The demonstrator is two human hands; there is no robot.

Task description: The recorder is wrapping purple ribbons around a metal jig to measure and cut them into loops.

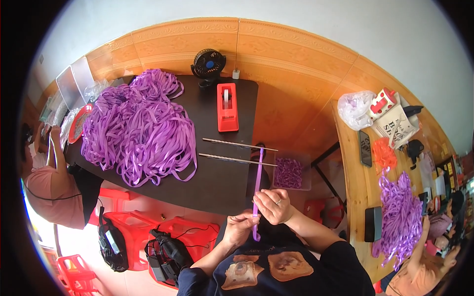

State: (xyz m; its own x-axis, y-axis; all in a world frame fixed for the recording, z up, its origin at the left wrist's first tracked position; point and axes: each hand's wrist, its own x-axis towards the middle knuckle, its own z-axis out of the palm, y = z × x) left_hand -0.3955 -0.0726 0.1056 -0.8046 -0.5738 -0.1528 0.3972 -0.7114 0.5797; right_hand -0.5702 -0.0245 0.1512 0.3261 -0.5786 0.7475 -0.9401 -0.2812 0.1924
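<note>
Low in the middle of the frame, the left hand [240, 226] curls its fingers around the lower end of a thin, flat purple ribbon strip [257, 187], pinching it near a small loop at the bottom. Just above and to the right, the right hand [273, 204] is closed with its fingertips pressed on the same strip, gripping it a little higher up. From the hands the strip runs straight up the frame, glossy and stiff-looking, to end touching two thin pale sticks [237, 151] that lie side by side across the right edge of the dark table [217, 182]. Right of the sticks, a clear shallow box [289, 172] holds a tangle of short purple pieces. Farther up at centre stands a red tape dispenser [227, 107], blocky and smooth. A big loose heap of purple ribbons [136, 126] fills the table's left half. At the far edge sits a small black fan [209, 64].
</note>
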